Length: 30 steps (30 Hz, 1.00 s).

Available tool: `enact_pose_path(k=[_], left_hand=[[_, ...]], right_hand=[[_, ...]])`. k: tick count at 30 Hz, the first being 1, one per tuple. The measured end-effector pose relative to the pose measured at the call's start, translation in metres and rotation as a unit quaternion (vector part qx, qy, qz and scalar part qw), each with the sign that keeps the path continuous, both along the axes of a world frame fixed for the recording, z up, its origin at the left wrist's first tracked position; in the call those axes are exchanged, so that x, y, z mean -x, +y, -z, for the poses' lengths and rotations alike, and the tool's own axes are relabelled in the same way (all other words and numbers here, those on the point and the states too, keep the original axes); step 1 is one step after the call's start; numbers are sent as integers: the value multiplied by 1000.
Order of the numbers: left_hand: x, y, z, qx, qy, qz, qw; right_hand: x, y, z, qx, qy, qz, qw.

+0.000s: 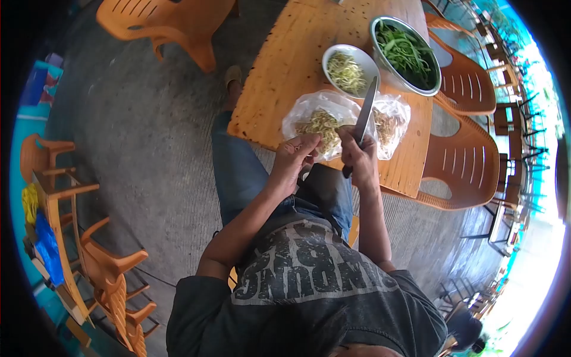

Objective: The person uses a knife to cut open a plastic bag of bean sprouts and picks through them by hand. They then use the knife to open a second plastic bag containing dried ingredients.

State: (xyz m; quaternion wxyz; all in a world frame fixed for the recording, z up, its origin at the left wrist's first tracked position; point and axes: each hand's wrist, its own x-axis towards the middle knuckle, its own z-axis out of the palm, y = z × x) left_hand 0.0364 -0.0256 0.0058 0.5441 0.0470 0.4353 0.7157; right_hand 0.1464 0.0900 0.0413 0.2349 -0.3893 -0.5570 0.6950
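Note:
My right hand (361,156) is closed round the handle of a knife (366,110), its blade pointing up toward the bowls. Beside it, my left hand (295,156) has its fingers pinched together at the near edge of a pile of bean sprouts (321,124); what they hold is too small to make out. The sprouts lie on a clear plastic bag (291,124) on the wooden table (267,89). A second plastic bag (401,113), with brownish scraps (385,126) in it, lies right of the knife. Farther back, a white bowl (364,59) contains more bean sprouts (345,71).
A large metal bowl (436,83) of cut green vegetables (404,50) stands at the table's far right. Orange plastic chairs (461,166) line the right side, and another orange chair (172,24) is at the upper left. My legs (238,166) are by the table's near edge.

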Motion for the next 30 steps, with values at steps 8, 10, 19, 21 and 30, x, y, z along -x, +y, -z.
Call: enact_pose_path(k=[8,10,19,21,30], left_hand=[[-22,53,-5,22,-23,-29,999],[-29,65,-5,16,-5,-12,1000],[-59,136,-24,80,156,164,971],[-60,146,-25,80,211,214,950],[-59,141,-26,68,294,276,912]], right_hand=[[-23,8,21,1,35,67,997],[-33,14,26,-9,28,74,997],[-111,65,19,-4,92,48,995],[-120,72,20,-9,112,6,994],[-131,74,32,-29,90,-58,994]])
